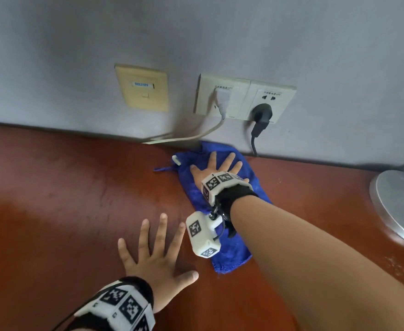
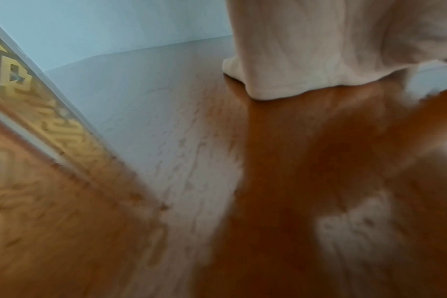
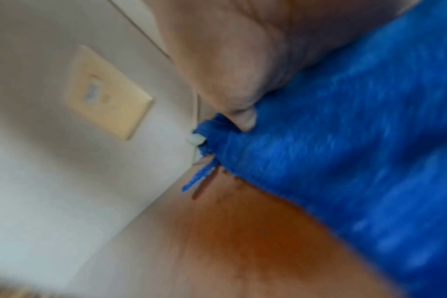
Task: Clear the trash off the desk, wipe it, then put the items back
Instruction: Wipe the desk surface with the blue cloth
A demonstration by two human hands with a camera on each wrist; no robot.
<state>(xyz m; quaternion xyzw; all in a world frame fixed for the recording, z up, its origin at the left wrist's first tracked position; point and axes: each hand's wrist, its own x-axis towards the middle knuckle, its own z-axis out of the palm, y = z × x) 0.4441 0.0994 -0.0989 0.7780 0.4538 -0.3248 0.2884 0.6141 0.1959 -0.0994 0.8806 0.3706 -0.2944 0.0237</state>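
A blue cloth point(image 1: 229, 249) lies on the reddish-brown desk point(image 1: 64, 187), reaching from the wall back toward me. My right hand point(image 1: 217, 167) presses flat on its far end with fingers spread straight. In the right wrist view the thumb point(image 3: 242, 119) rests on the blue cloth point(image 3: 357, 151) near its corner loop. My left hand point(image 1: 153, 254) lies flat on the bare desk left of the cloth, fingers spread, holding nothing. The left wrist view shows only blurred desk point(image 2: 293, 161) and a white garment point(image 2: 319, 50).
On the wall behind the desk are a beige data plate point(image 1: 142, 88) and a double socket point(image 1: 244, 99) with a white plug and a black plug; their cables drop to the desk edge. A round metal lamp base point(image 1: 399, 204) stands at the right.
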